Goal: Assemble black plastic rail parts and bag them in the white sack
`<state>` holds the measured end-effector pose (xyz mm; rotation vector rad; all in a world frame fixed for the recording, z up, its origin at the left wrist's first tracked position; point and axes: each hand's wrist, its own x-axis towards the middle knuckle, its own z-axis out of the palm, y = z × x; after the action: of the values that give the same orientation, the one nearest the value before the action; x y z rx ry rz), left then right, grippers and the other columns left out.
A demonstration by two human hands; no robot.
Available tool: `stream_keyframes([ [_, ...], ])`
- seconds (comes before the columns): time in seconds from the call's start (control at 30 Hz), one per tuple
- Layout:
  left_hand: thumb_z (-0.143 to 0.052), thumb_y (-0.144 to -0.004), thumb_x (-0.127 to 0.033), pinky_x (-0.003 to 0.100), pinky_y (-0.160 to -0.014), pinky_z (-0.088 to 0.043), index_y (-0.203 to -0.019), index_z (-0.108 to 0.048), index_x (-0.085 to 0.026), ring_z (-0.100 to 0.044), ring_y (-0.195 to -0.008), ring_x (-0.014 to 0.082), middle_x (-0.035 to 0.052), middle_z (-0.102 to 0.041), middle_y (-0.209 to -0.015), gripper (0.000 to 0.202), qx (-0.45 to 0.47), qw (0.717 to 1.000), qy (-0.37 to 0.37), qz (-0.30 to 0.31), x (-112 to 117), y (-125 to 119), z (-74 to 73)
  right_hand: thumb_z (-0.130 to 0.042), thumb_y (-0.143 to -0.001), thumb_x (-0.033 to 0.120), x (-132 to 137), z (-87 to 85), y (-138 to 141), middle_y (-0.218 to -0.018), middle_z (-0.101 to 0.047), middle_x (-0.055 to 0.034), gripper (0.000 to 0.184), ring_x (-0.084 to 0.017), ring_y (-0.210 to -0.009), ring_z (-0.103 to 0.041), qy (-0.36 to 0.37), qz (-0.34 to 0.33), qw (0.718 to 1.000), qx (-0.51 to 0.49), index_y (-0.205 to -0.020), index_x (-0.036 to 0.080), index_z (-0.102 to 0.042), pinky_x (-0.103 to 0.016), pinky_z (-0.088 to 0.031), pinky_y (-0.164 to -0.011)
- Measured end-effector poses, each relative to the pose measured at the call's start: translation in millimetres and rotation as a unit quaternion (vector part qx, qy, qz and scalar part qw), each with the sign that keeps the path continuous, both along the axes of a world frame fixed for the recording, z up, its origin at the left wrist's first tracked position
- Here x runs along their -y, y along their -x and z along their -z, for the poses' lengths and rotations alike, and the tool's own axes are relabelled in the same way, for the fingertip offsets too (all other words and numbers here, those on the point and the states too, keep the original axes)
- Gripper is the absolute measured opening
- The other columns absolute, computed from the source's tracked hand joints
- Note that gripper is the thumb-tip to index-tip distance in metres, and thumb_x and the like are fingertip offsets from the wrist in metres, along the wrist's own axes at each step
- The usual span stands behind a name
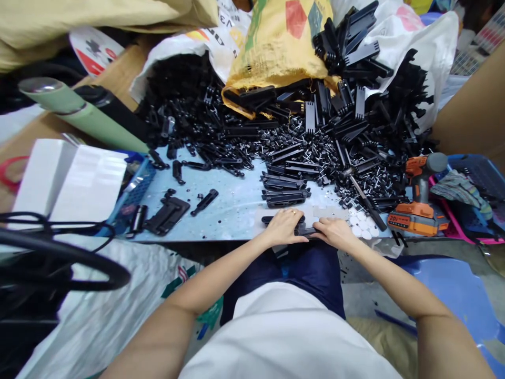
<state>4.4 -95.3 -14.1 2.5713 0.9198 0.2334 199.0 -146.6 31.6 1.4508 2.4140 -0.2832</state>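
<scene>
A black plastic part (306, 230) lies at the near edge of the worktop (236, 210). The left hand (283, 227) curls its fingers over one end and the right hand (335, 232) grips the other. Stacked black strips (284, 197) sit just beyond, with an orange drill (417, 213) to the right.

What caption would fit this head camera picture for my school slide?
Left hand and right hand hold a black plastic part at the table edge, before a heap of black parts.
</scene>
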Motion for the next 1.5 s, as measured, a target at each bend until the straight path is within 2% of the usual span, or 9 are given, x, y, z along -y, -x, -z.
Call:
stream_keyframes([
  [0.37,-0.070,-0.079,-0.045,0.030,-0.072,-0.044,-0.098,-0.049,-0.015,-0.054,-0.082,0.0226,0.0059,-0.052,-0.088,0.041,0.050,0.996,-0.065,-0.032,5,9,16.6,-0.038,-0.093,0.038,-2,-8.7,9,-0.087,-0.060,-0.0077,0.029,-0.017,-0.080,-0.055,-0.086,-0.010,0.996,0.011,-0.097,0.018,-0.059,-0.028,-0.027,-0.062],
  [0.5,-0.071,-0.079,-0.048,0.032,-0.080,-0.043,-0.104,-0.049,-0.013,-0.051,-0.093,0.0241,0.0089,-0.052,-0.098,0.048,0.014,0.998,-0.066,0.020,-4,-15,-0.4,-0.045,-0.090,0.041,-3,14.9,-12,-0.080,-0.060,-0.0067,0.030,-0.016,-0.076,-0.054,-0.104,-0.019,0.994,-0.035,-0.089,0.015,-0.060,-0.027,-0.029,-0.061],
  [0.6,-0.054,-0.091,-0.028,0.035,-0.089,-0.038,-0.117,-0.045,-0.013,-0.044,-0.106,0.0243,0.0111,-0.049,-0.112,0.031,0.001,0.996,-0.093,0.014,-25,-59,-20.5,-0.049,-0.087,0.043,3,29.4,-29,-0.079,-0.061,-0.0066,0.030,-0.017,-0.077,-0.054,-0.134,0.005,0.988,-0.070,-0.088,0.015,-0.060,-0.027,-0.032,-0.063],
  [0.8,-0.036,-0.087,-0.001,0.034,-0.081,-0.039,-0.100,-0.054,-0.001,-0.049,-0.097,0.0263,0.0193,-0.053,-0.097,0.022,-0.123,0.981,-0.035,-0.142,-67,-133,-30.2,-0.044,-0.090,0.028,3,28.3,-50,-0.095,-0.060,-0.0120,0.023,-0.021,-0.087,-0.053,-0.220,0.186,0.956,-0.062,-0.099,0.012,-0.058,-0.030,-0.039,-0.074],
  [0.93,-0.031,-0.089,-0.002,0.033,-0.079,-0.040,-0.106,-0.050,0.001,-0.051,-0.096,0.0269,0.0223,-0.051,-0.099,0.026,-0.117,0.977,-0.043,-0.175,-76,-138,-23.3,-0.044,-0.085,0.018,-15,17.4,-49,-0.105,-0.054,-0.0150,0.024,-0.023,-0.090,-0.054,-0.150,0.320,0.935,0.002,-0.104,0.011,-0.056,-0.029,-0.041,-0.069],
  [1.1,-0.031,-0.089,0.000,0.032,-0.079,-0.044,-0.104,-0.051,0.002,-0.053,-0.094,0.0265,0.0205,-0.053,-0.094,0.026,-0.102,0.978,-0.033,-0.180,-80,-137,-29.5,-0.041,-0.082,0.014,-28,3.7,-40,-0.107,-0.051,-0.0144,0.026,-0.021,-0.084,-0.058,-0.084,0.346,0.933,0.059,-0.104,0.011,-0.055,-0.027,-0.039,-0.064],
  [1.27,-0.034,-0.086,0.001,0.030,-0.081,-0.045,-0.096,-0.056,-0.004,-0.053,-0.094,0.0239,0.0159,-0.052,-0.096,0.024,-0.070,0.986,-0.045,-0.145,-64,-107,-45.3,-0.042,-0.083,0.019,-27,1.2,-43,-0.102,-0.055,-0.0120,0.025,-0.022,-0.084,-0.059,-0.085,0.351,0.931,0.046,-0.102,0.012,-0.056,-0.028,-0.041,-0.066],
  [1.37,-0.038,-0.085,0.000,0.029,-0.078,-0.046,-0.093,-0.057,-0.008,-0.053,-0.088,0.0219,0.0123,-0.051,-0.094,0.022,0.010,0.987,-0.053,-0.153,-47,-51,-43.4,-0.046,-0.078,0.014,-24,3.0,-49,-0.101,-0.056,-0.0124,0.022,-0.020,-0.080,-0.060,-0.121,0.382,0.916,-0.019,-0.097,0.011,-0.058,-0.029,-0.044,-0.067],
  [1.5,-0.040,-0.085,-0.006,0.026,-0.077,-0.047,-0.095,-0.057,-0.012,-0.053,-0.083,0.0182,0.0071,-0.050,-0.088,0.021,0.133,0.981,-0.044,-0.138,-25,30,-28.2,-0.049,-0.079,0.020,-16,7.8,-47,-0.094,-0.060,-0.0093,0.017,-0.014,-0.071,-0.060,-0.160,0.329,0.886,-0.286,-0.089,0.013,-0.061,-0.026,-0.048,-0.065],
])
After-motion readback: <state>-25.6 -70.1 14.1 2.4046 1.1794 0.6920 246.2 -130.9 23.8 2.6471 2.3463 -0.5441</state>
